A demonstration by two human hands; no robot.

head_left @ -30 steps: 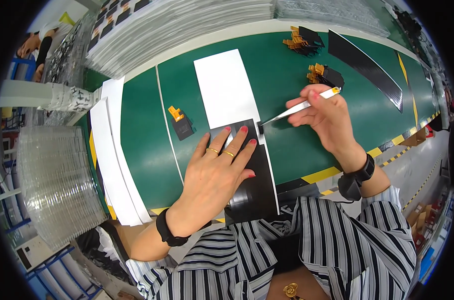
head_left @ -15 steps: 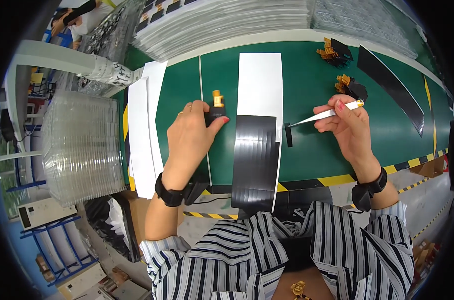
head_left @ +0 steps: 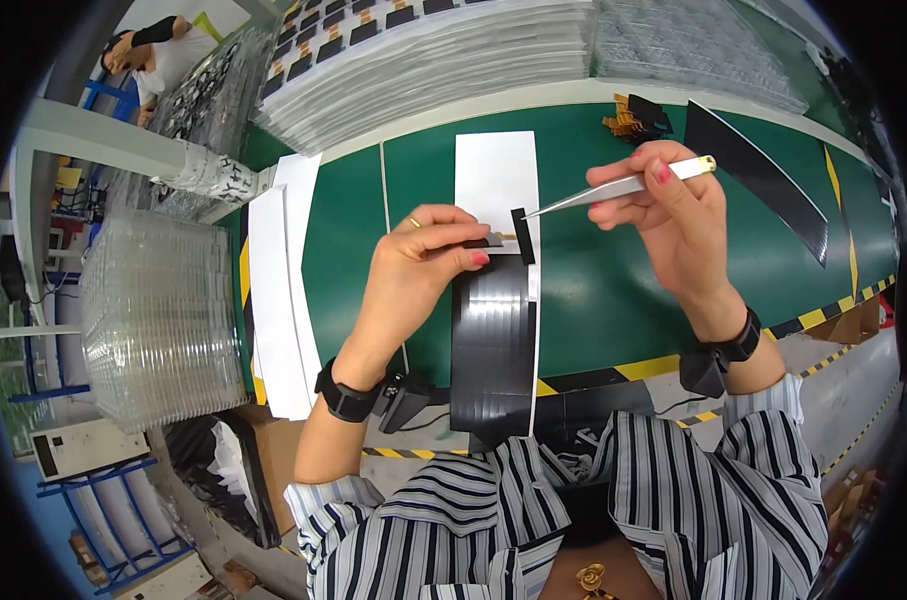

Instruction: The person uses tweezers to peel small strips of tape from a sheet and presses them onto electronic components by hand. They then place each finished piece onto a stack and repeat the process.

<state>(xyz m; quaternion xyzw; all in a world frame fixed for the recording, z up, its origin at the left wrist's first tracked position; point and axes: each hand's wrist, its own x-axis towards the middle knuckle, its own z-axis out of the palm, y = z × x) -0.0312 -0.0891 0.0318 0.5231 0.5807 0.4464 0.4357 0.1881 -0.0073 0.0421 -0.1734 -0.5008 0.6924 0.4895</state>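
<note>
My left hand is closed, pinching a small black module with a gold flex tail that points right. Most of that module is hidden by my fingers. In my right hand is a pair of white tweezers, their tips pointing left. A narrow black adhesive strip hangs at the tips, close by the gold tail; whether the two touch I cannot tell. Below both hands lies a white backing sheet, its near part covered with rows of glossy black strips.
More gold-and-black flex modules lie at the far right beside a long black sheet. White sheets lie at the table's left. Stacked clear trays line the back; others stand left. Another person is at far left.
My left hand has brought the module right, over the sheet, and turned its gold tail rightward. My right hand has raised the tweezers and strip leftward to meet it.
</note>
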